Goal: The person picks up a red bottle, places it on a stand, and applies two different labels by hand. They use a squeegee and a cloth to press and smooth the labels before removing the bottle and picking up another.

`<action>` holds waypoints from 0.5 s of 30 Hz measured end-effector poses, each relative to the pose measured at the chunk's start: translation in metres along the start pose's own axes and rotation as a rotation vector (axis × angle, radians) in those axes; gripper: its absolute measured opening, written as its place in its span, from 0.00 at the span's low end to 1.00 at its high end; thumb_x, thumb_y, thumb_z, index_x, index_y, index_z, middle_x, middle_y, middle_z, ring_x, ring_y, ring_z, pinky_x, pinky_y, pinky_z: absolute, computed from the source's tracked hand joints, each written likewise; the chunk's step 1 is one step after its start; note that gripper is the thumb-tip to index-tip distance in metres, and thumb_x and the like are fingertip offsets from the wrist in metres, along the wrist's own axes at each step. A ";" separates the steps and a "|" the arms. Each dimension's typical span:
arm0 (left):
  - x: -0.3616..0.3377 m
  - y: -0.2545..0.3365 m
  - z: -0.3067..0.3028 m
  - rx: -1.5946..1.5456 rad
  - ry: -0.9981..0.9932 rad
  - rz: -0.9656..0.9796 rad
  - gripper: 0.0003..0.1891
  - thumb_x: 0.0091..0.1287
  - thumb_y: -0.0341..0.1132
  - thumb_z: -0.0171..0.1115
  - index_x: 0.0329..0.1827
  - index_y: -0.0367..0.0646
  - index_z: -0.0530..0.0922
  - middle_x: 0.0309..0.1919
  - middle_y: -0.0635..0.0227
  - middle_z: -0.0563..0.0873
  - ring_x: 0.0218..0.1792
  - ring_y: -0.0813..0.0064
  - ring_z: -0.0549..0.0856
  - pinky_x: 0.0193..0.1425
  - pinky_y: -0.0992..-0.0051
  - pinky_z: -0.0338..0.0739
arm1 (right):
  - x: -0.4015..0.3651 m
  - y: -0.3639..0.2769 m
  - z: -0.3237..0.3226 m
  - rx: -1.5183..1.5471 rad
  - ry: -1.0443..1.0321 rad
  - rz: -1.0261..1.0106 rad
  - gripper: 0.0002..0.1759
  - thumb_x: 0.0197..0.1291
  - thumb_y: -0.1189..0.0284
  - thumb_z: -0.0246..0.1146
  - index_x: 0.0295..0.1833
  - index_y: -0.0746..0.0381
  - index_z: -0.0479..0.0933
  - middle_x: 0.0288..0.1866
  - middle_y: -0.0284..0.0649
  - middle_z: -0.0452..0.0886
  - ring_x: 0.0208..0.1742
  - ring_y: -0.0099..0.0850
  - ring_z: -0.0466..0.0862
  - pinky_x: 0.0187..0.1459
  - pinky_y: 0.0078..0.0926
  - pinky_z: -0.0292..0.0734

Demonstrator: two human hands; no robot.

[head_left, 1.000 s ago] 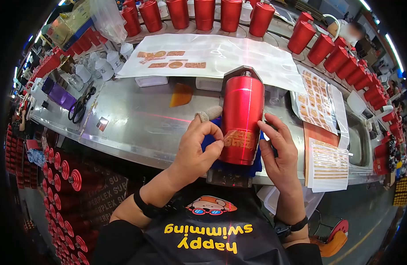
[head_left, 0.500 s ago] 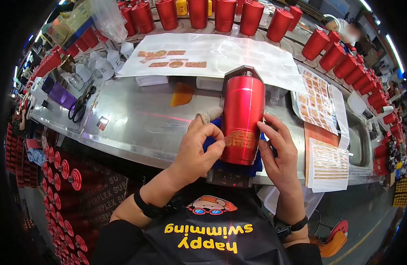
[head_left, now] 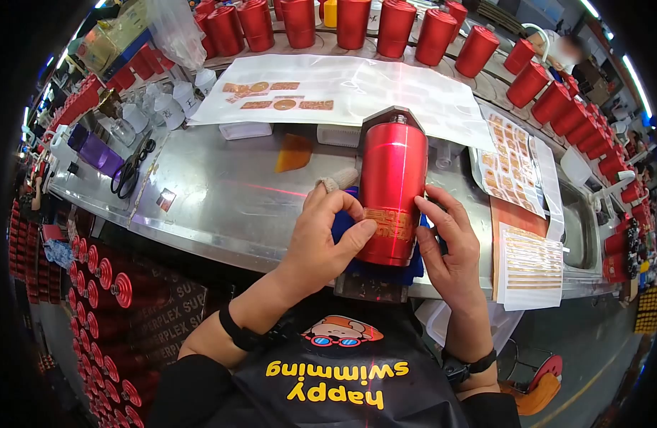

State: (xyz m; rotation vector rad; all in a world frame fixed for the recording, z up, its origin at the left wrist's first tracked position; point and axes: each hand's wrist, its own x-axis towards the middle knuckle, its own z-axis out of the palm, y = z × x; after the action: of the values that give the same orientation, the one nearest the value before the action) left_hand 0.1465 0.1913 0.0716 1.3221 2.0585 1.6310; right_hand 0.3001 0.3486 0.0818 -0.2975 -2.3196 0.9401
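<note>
A shiny red bottle [head_left: 394,164] lies on a dark holder with blue cloth under it, its neck pointing away from me. A gold patterned decal [head_left: 391,222] sits around its lower part, and a red laser line runs along it. My left hand [head_left: 321,232] is at the bottle's left side, thumb and index finger pinched at the decal's left end; a pale cover wraps one finger. My right hand [head_left: 450,239] rests its fingertips against the bottle's right side, fingers apart.
Gold decals lie on a white sheet [head_left: 385,85] behind the bottle. Scissors [head_left: 132,167] and a purple bottle [head_left: 96,151] are at left. Decal sheets [head_left: 532,267] and a sink [head_left: 582,228] stand at right. Red bottles [head_left: 300,25] line the conveyor. A person [head_left: 564,53] is at the back right.
My left thumb and finger have shifted slightly right and up on the bottle, and the decal's visible pattern has changed. Bottles on the conveyor have moved along. My right hand is nearly still.
</note>
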 end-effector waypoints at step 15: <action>0.009 0.011 -0.002 0.251 0.077 0.285 0.05 0.63 0.30 0.64 0.36 0.40 0.76 0.61 0.41 0.77 0.62 0.48 0.76 0.71 0.54 0.62 | -0.002 0.005 0.000 0.006 0.005 -0.006 0.22 0.63 0.81 0.64 0.64 0.61 0.78 0.67 0.52 0.74 0.67 0.48 0.75 0.65 0.40 0.73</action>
State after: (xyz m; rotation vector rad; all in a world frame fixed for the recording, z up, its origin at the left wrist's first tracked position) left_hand 0.1457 0.1964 0.0849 1.7307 2.2669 1.5911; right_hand 0.3014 0.3515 0.0779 -0.2894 -2.3117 0.9427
